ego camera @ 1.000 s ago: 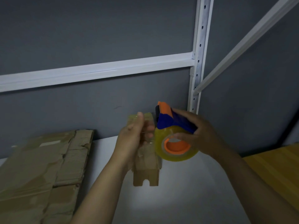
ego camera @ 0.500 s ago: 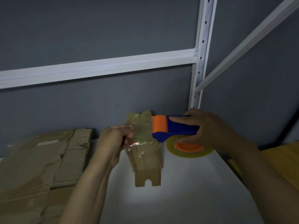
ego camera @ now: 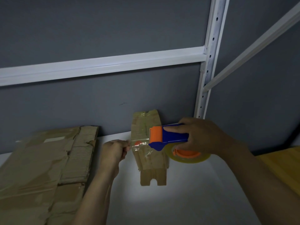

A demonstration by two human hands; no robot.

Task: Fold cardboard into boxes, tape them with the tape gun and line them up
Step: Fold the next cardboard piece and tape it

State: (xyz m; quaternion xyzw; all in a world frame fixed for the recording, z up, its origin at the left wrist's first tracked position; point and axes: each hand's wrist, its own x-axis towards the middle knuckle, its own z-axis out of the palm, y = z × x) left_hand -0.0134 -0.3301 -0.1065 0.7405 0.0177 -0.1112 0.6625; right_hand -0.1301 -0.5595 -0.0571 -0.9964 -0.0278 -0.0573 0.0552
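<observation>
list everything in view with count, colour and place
box: 1, brown, partly taped, mid table by the wall
tape gun: 1, blue and orange, at the box's right side
roll: 1, clear yellowish with an orange hub, on the tape gun
strip: 1, clear, stretched across the box from tape gun to left hand
flat cardboard: 1 stack, brown, left on the table
table: 1, white, under it all
wood top: 1, yellow, right edge
rack: 1, white, against the wall
wall: 1, grey, behind
left hand: 1, pinches the strip's end
right hand: 1, grips the tape gun
</observation>
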